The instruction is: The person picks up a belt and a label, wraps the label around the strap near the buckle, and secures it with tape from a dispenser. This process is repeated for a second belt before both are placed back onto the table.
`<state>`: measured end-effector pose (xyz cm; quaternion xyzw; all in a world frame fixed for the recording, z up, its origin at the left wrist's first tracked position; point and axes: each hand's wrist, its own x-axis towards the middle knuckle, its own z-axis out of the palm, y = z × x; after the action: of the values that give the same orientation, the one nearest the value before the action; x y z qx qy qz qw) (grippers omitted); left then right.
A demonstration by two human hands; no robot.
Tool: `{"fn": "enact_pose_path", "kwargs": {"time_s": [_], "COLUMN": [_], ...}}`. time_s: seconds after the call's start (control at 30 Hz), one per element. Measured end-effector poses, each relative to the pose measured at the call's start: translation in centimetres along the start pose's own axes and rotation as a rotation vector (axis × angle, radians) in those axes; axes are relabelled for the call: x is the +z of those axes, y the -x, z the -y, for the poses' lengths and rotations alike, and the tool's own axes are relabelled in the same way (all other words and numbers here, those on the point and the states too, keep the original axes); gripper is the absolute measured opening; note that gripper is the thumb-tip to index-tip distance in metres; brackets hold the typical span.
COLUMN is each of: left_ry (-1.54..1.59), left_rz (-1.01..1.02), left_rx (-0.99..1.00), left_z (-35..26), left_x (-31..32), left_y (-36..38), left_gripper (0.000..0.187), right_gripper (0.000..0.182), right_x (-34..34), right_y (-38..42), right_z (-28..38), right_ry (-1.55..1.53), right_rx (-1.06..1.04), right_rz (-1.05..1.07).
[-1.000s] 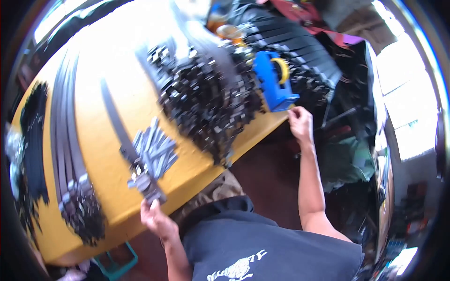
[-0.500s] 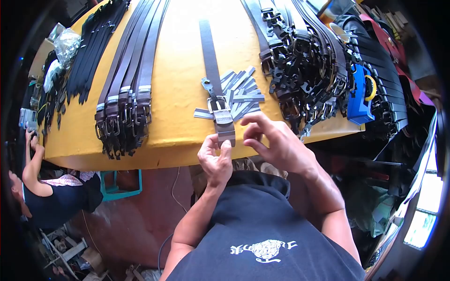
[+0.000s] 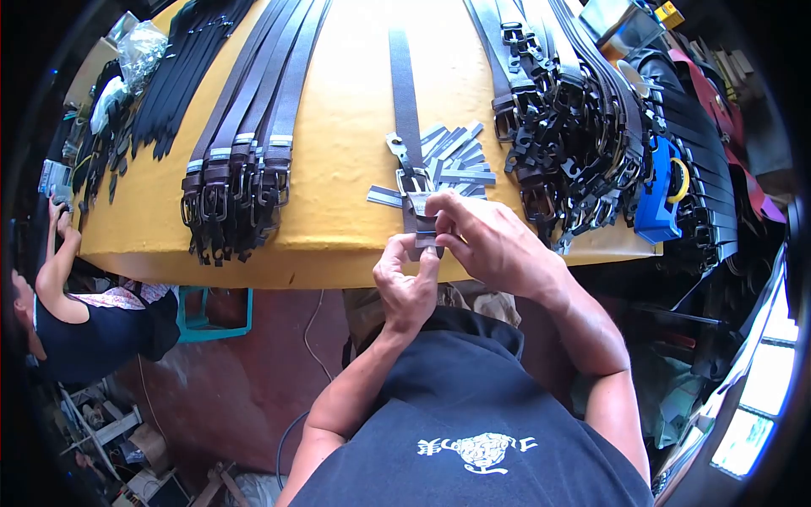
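A dark belt [image 3: 405,101] runs lengthwise over the table, its metal buckle [image 3: 412,180] toward me. My left hand [image 3: 407,283] pinches the belt's near end between thumb and fingers, where a grey label strip [image 3: 425,240] lies across the leather. From the right, my right hand [image 3: 498,245] has closed its index finger and thumb on the same belt, just below the buckle; its fingertips partly cover the leather and the strip. Several loose grey label strips [image 3: 460,156] lie fanned beside the belt.
The yellow-covered table [image 3: 346,228] carries a bundle of buckled belts [image 3: 236,169] at left and a larger belt pile [image 3: 566,144] at right. A blue tape dispenser [image 3: 657,203] stands at the right edge. Another person [image 3: 63,325] is at far left, near a teal stool [image 3: 215,317].
My right hand has moved in from beside the belt and closed on it below the buckle. The left hand keeps its pinch. The whole view has shifted slightly.
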<state>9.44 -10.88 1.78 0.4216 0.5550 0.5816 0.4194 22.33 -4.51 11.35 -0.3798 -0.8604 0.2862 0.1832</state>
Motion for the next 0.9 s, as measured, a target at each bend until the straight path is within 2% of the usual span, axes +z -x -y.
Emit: {"fn": "enact_pose_path", "kwargs": {"time_s": [0.33, 0.47, 0.9], "left_ry": [-0.040, -0.101, -0.212], "left_rz": [-0.011, -0.016, -0.062], "left_rx": [0.064, 0.106, 0.225], "left_z": [-0.2, 0.9, 0.2], "left_x": [0.3, 0.2, 0.6], "left_y": [0.1, 0.1, 0.1], "left_gripper": [0.011, 0.018, 0.017], "right_gripper": [0.030, 0.029, 0.030], "right_x": [0.0, 0.3, 0.9], "right_y": [0.0, 0.1, 0.3], "right_z": [0.1, 0.5, 1.5], "right_ry": [0.060, 0.128, 0.184], "right_rx": [-0.015, -0.013, 0.166], "right_rz": [0.020, 0.020, 0.035]}}
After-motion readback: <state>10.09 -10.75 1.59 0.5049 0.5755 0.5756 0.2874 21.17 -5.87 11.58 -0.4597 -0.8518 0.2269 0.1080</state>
